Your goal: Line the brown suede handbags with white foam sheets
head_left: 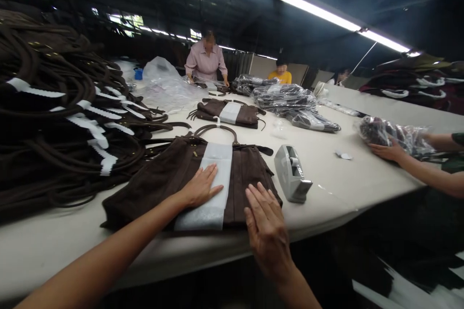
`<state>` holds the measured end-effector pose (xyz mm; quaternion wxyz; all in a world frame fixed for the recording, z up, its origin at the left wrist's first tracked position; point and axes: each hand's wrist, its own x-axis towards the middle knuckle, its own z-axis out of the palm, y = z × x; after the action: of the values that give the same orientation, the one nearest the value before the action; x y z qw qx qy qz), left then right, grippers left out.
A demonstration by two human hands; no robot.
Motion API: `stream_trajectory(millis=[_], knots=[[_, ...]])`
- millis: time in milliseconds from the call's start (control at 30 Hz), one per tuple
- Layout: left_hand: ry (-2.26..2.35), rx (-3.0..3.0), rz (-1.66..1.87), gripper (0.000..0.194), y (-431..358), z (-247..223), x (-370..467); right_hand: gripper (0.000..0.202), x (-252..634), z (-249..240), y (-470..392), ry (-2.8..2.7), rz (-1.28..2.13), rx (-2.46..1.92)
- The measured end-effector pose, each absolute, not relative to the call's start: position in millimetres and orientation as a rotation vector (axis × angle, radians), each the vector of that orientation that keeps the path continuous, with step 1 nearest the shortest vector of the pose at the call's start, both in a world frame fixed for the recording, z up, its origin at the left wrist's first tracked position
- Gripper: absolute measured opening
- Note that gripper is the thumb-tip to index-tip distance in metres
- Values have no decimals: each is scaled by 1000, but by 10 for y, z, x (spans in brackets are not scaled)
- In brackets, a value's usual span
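A dark brown handbag (155, 183) lies flat near the table's front edge, its round handles pointing away from me. A whitish wrapping strip (217, 154) runs down its middle. My left hand (201, 186) lies flat across the strip, fingers spread. On the bag's right part rests my right hand (266, 224), its fingers stretched out and holding nothing. Just right of the bag stands a grey tape dispenser (290, 174).
Brown bags with white-wrapped handles (54, 120) are heaped at the left. Beyond mine lies another strip-wrapped bag (228, 112), with plastic-wrapped bags (284, 99) behind. A person's hands hold a plastic-covered bundle (384, 133) at the right. Another person (207, 60) stands across the table (348, 183).
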<state>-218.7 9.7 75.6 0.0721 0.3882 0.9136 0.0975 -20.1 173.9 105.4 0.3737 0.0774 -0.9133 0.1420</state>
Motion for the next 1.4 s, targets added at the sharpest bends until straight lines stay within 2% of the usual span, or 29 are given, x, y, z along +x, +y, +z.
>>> stream_trajectory(millis=[100,200,300,367,500,633,733,833,1067,1233,1400], knots=[[2773,1155,278,80,117,752,-2176,52,-255,748,1673,-2491,328,160],[2798,1164,285,78,119,732,-2181,49,-223,609,1653,-2550,445,94],[2817,1198,325,77,88,661,-2235,34,-163,888,1847,-2554,758,147],[2829,1235,375,76,65,597,-2289,29,-132,1211,2146,-2447,887,24],[2837,1261,435,73,56,535,-2350,29,-199,1705,3048,-2143,757,-491],[2815,1227,412,72,68,576,-2328,36,-421,1727,3739,-2288,1055,-933],[2809,1215,445,71,64,612,-2298,43,-559,1609,3860,-2384,1386,-1016],[2807,1222,470,71,60,622,-2285,39,-646,1538,3808,-2340,1577,-1070],[2824,1236,457,72,63,604,-2308,38,-653,1594,3596,-2158,1495,-884],[2825,1246,438,70,57,609,-2311,41,-393,1742,3332,-2136,1235,-568],[2842,1243,432,73,50,499,-2378,49,-132,1602,3139,-2125,1270,-652]])
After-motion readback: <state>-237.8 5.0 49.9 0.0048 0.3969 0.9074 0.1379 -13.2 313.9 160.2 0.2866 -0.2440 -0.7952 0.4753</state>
